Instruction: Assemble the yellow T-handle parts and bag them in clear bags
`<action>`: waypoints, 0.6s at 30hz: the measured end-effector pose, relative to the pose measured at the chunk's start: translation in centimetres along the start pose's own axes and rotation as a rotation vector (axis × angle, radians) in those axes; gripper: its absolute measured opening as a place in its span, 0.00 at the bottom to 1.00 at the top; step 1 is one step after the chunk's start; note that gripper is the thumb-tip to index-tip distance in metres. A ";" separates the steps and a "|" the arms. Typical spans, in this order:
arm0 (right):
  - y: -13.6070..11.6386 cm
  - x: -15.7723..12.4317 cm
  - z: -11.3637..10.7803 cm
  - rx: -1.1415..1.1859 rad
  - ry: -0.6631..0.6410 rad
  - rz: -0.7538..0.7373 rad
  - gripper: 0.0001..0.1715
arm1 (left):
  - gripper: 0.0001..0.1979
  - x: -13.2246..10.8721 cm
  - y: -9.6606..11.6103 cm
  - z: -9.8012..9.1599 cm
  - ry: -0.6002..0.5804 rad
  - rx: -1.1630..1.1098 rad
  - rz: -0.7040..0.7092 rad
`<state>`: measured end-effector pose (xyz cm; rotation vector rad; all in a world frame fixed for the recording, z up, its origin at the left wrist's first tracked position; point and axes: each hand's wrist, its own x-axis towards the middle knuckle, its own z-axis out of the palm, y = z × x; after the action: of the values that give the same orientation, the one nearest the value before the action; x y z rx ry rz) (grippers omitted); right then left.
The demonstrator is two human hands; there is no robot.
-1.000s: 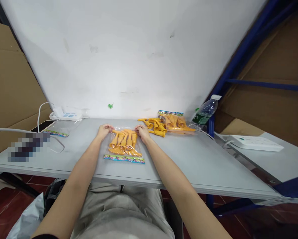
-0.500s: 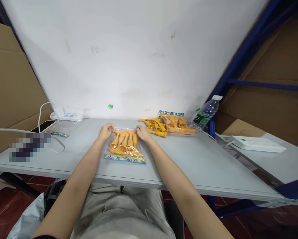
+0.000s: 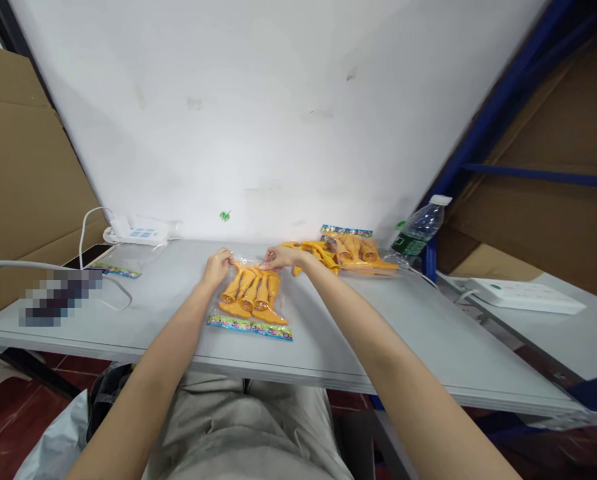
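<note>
A clear plastic bag (image 3: 251,325) with a colourful printed strip lies flat on the table in front of me, its strip toward the near edge. Several orange-yellow plastic horn-shaped pieces (image 3: 249,297) fill it. My left hand (image 3: 218,265) pinches the bag's far left corner. At the far edge, right of the middle, my right hand (image 3: 280,257) is closed with thumb and fingers on the bag's plastic. Just behind my right hand is a pile of loose yellow pieces (image 3: 323,255), partly hidden by the wrist. Beside the pile lies another filled bag (image 3: 357,255).
A plastic bottle (image 3: 421,229) leans at the back right near a blue frame post. At the back left are a power strip (image 3: 137,233), a phone (image 3: 91,256) and a flat bag (image 3: 137,253). Another power strip (image 3: 523,295) sits on the right-hand surface. Cables cross the left side.
My right hand has moved left from the bag's far right corner to the middle of its far edge. My left hand keeps its corner. The view has shifted slightly.
</note>
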<state>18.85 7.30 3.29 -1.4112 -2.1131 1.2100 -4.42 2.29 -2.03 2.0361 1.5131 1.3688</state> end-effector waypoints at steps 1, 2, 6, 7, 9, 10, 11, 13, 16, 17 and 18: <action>-0.3 -0.1 -0.1 0.068 -0.038 0.023 0.20 | 0.14 0.0 0.1 0.0 0.006 -0.003 0.017; -0.6 -0.2 -0.2 0.128 -0.070 0.046 0.21 | 0.13 -0.1 0.3 0.1 0.013 -0.005 0.033; -1.5 -1.1 -0.3 0.311 -0.118 0.109 0.16 | 0.13 -0.3 1.1 0.1 0.053 -0.018 0.074; -1.7 -1.3 -0.2 0.343 -0.151 0.119 0.15 | 0.14 -0.3 1.4 0.1 0.063 -0.025 0.082; -2.0 -1.5 0.2 0.381 -0.257 0.131 0.15 | 0.14 -0.4 1.8 0.1 0.068 -0.042 0.093; -2.1 -1.6 0.4 0.393 -0.310 0.131 0.16 | 0.14 -0.4 2.0 0.2 0.062 -0.048 0.094; -2.1 -1.6 0.7 0.409 -0.346 0.128 0.17 | 0.14 -0.4 2.1 0.2 0.054 -0.051 0.093; -2.1 -1.6 1.4 0.456 -0.362 0.121 0.20 | 0.15 -0.4 2.3 0.3 0.037 -0.052 0.087; -1.9 -1.5 2.2 0.504 -0.344 0.143 0.20 | 0.15 -0.4 2.5 0.3 0.036 -0.045 0.097; -1.7 -1.5 2.3 0.515 -0.331 0.154 0.19 | 0.15 -0.4 2.4 0.2 0.053 -0.045 0.113; -1.6 -1.6 2.3 0.534 -0.308 0.158 0.17 | 0.15 -0.3 2.3 0.1 0.085 -0.045 0.134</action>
<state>17.14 4.57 3.45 -1.2153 -1.6718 1.9793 -2.93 1.05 -0.68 2.1101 1.3864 1.5436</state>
